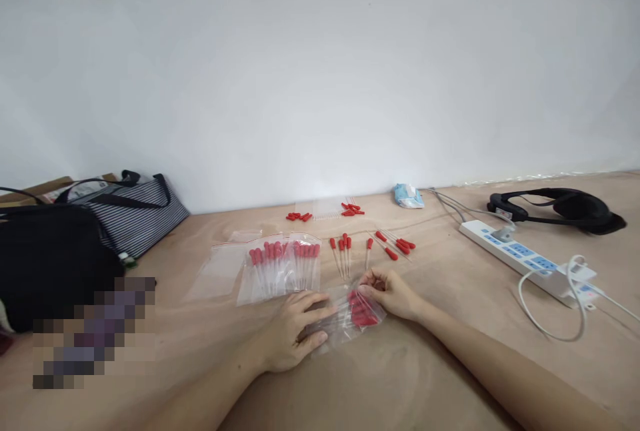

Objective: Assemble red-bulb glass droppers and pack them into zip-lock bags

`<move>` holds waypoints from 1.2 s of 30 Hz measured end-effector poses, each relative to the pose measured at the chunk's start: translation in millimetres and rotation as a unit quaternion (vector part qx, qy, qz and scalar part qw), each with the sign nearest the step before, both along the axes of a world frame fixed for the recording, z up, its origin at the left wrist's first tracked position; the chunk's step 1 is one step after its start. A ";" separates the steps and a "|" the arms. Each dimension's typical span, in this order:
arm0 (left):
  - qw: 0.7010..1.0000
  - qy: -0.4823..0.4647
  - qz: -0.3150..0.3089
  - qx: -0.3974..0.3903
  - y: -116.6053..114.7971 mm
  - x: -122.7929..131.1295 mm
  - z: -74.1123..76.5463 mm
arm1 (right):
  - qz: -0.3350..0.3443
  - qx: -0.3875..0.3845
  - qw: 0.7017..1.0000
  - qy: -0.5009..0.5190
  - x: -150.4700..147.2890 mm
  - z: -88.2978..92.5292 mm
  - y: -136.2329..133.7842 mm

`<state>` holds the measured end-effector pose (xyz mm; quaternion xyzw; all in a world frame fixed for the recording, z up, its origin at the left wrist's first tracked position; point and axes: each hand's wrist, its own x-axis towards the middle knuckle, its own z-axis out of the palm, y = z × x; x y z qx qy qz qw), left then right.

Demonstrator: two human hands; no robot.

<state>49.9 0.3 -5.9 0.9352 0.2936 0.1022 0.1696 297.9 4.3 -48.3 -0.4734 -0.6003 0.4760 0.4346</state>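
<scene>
In front of me lies a clear zip bag (345, 331) with several red-bulbed glass droppers (364, 316) inside, their bulbs toward the right end. My left hand (295, 331) holds the bag's left end, thumb below and fingers above. At the bulb end, my right hand (387, 291) pinches the bag's edge between thumb and fingers. Just beyond are loose droppers (345, 254), some side by side and others in a crossed pile (395, 244). Filled bags of droppers (280, 268) overlap to the left, beside a flat clear bag (217, 271).
Several red bulbs (299, 216) lie near the wall beside a clear bag (327, 208). A blue packet (409, 196) is farther right. A power strip (520, 258) with cables and a black headset (560, 208) occupy the right. A striped bag (140, 214) and black bag (55, 264) stand left.
</scene>
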 end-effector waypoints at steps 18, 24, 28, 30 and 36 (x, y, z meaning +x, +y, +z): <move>0.906 -0.152 0.120 -0.375 16.2 0.2 7.8 | 0.038 0.115 0.993 -0.015 -42.4 15.1 -3.7; 0.850 -0.325 0.364 -0.196 54.2 -31.2 15.6 | -0.135 0.169 0.973 -0.080 -14.7 -3.9 8.5; 0.835 -0.265 0.481 -0.021 78.4 -40.5 9.5 | -0.173 0.197 0.953 -0.151 6.5 -8.9 12.2; 0.822 -0.215 0.523 0.069 85.0 -44.0 4.5 | -0.193 0.209 0.938 -0.197 10.8 -9.2 13.1; 0.789 -0.009 0.596 0.148 98.2 -85.3 -1.1 | -0.247 0.183 0.910 -0.278 12.6 -9.3 22.4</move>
